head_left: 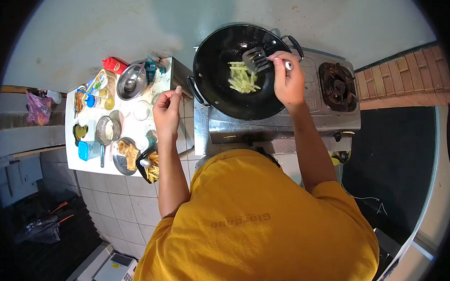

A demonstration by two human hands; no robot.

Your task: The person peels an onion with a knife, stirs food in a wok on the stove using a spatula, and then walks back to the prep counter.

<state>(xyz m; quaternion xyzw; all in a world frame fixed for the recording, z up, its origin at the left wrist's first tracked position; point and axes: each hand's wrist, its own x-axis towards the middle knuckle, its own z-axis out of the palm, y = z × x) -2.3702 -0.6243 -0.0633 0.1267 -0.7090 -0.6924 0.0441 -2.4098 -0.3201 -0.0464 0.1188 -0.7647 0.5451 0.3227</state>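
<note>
A black wok [251,107] sits on the steel gas stove [219,128]. Pale green-yellow potato strips [243,79] lie in its oily middle. My right hand [288,81] is closed around the handle of a slotted spatula [256,59], whose dark head is over the wok beside the strips. My left hand [168,109] hovers left of the wok, near its left handle [194,90] but apart from it. Its fingers are curled in and nothing shows in them.
On the white table [94,167] at left stand a steel bowl [132,82], a strainer [108,129], a plate of fried food [129,154], a black container of fries [151,169] and a blue-lidded box [88,150]. A second burner [338,86] is at right.
</note>
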